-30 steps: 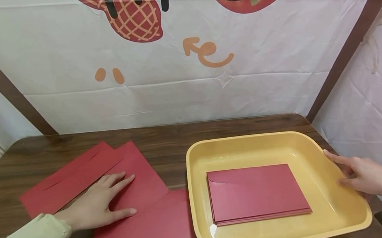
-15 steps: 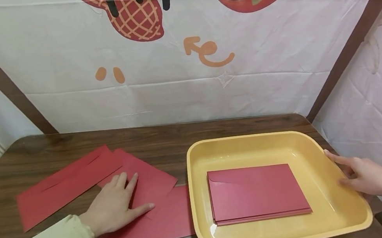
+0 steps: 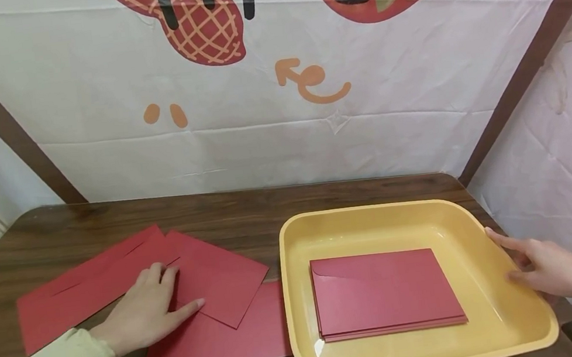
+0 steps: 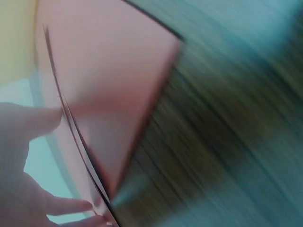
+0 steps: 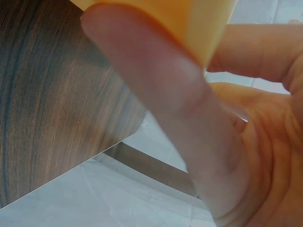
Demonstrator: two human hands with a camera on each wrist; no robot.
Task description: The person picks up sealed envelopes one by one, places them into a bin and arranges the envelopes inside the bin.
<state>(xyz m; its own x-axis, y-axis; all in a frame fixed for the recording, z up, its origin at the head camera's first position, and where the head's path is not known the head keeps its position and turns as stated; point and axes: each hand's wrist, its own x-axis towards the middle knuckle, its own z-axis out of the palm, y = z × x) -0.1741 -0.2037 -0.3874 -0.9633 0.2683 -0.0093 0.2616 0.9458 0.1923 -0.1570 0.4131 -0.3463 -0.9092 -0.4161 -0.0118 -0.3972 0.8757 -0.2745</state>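
My left hand (image 3: 139, 313) is at the left edge of a red envelope (image 3: 223, 274). Its thumb and fingertips touch that edge in the left wrist view, where the envelope (image 4: 118, 61) looks large and blurred. Beneath it lies another red envelope (image 3: 242, 348), partly under the yellow tray's left side. A third red envelope (image 3: 81, 290), with slits in it, lies at the far left. With my right hand (image 3: 545, 264) I grip the right rim of the yellow tray (image 3: 494, 331); the right wrist view shows fingers on both sides of the tray's wall (image 5: 208, 38).
A neat stack of red envelopes (image 3: 383, 291) lies inside the tray. Dark wood shows on the table (image 3: 237, 213), whose back edge meets a white printed cloth (image 3: 241, 154). Another hanging cloth (image 3: 566, 170) is close on the right.
My left hand has moved right and then back left. The middle envelope has turned and shifted rightward, and its lower corner shows now. My right hand and the tray have stayed put.
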